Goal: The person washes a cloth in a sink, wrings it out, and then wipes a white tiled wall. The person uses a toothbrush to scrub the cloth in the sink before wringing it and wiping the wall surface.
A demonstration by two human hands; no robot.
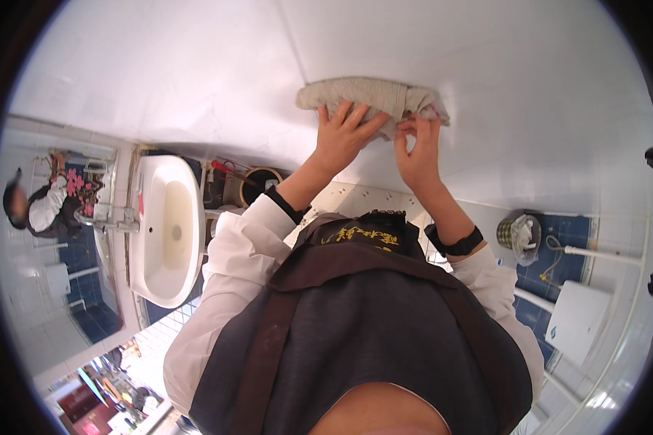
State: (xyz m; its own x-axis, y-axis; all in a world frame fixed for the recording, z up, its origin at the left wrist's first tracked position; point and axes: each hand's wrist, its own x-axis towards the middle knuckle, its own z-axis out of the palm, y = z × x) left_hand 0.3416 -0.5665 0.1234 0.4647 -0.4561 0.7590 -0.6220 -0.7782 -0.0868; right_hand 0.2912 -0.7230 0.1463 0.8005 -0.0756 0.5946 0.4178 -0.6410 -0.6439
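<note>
A folded beige-grey cloth [353, 91] lies pressed along the smooth white wall panel [495, 65] in front of me. With fingers spread, my left hand [342, 136] presses the cloth's middle against the panel. My right hand [418, 149] pinches the bunched right end of the cloth between thumb and fingers. Part of that right end is hidden behind my fingers. Both sleeves are white with dark cuffs, and a dark apron [359, 234] with yellow lettering covers my front.
To the left, a white washbasin [177, 234] with a metal faucet [109, 217] adjoins a wall mirror [87, 288]. A black bucket [258, 185] stands beyond the basin. At right are a lined waste bin [519, 236], a white cistern [577, 321] and white pipes [604, 255].
</note>
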